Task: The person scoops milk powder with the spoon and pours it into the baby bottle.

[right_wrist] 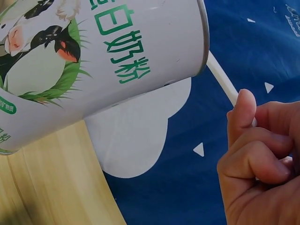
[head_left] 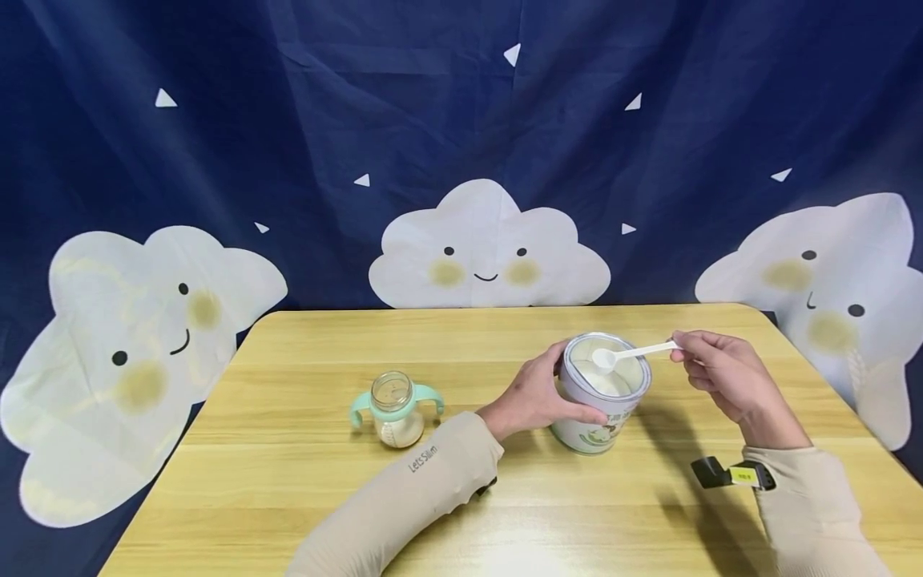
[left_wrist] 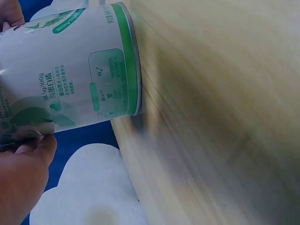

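Note:
A white milk powder can (head_left: 594, 413) with a green-printed label has its top uncovered, and pale powder shows inside. My left hand (head_left: 535, 395) grips its side, with the thumb across the front. In the left wrist view, fingers (left_wrist: 40, 150) press against the can's wall. My right hand (head_left: 728, 377) pinches the handle end of a white plastic scoop (head_left: 645, 350). The scoop's bowl lies within the can's opening, over the powder. In the right wrist view, its handle (right_wrist: 224, 77) runs behind the can's rim from the curled fingers.
Left of the can stands a small clear baby bottle (head_left: 400, 429) with mint-green handles, uncapped, with pale contents at the bottom. Everything rests on a light wooden table (head_left: 288, 497). Behind it hangs a dark blue curtain (head_left: 433, 96) with white clouds.

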Motion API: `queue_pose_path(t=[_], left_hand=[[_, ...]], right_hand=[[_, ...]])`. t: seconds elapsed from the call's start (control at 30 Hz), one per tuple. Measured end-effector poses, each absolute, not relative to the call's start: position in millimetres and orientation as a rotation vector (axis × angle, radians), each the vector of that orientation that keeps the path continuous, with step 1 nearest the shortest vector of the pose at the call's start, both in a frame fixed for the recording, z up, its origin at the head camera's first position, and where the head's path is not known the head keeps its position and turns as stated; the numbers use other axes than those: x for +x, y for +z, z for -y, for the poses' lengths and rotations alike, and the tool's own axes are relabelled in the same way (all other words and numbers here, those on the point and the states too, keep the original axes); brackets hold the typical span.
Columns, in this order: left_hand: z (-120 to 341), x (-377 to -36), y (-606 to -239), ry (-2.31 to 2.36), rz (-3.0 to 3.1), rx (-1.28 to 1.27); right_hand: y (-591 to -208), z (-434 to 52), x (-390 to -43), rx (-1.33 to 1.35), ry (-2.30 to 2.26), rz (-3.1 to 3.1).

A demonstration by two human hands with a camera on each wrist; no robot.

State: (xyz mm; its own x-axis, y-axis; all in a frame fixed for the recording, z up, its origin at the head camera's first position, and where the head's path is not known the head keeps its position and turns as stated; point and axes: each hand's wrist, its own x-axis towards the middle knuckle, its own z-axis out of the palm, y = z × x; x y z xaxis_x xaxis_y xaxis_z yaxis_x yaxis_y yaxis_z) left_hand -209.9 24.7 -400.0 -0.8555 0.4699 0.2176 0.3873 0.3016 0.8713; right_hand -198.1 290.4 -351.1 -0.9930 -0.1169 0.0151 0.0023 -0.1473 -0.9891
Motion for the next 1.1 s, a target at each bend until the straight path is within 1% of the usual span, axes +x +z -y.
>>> queue_pose_path(t=[0.13, 0.43, 0.67, 0.87, 1.1], left_hand=[[-23.5, -209.9, -397.7, 1.609, -2.461, 0.824], [-16.9, -208.3, -390.7, 1.543, -2.474, 0.734], [-9.4, -209.9, -387.9, 1.584, -2.425, 0.781], [-2.7, -208.2, -383.3, 1.559, -2.415, 0.684], [5.8, -206.7, -381.0, 1.590, -2.392, 0.653]], right_hand=[[-350.1, -290.9, -197.0, -0.135, -2.336, -1.985], [-346.5, -289.1, -195.4, -0.159, -2.348, -1.969], [-343.3, -287.2, -195.7, -0.164, -2.351, -1.974], [-340.5, -285.5, -195.1, -0.155, -2.369, -1.960], [-339.3, -281.1, -193.6, -0.146, -2.381, -1.967]])
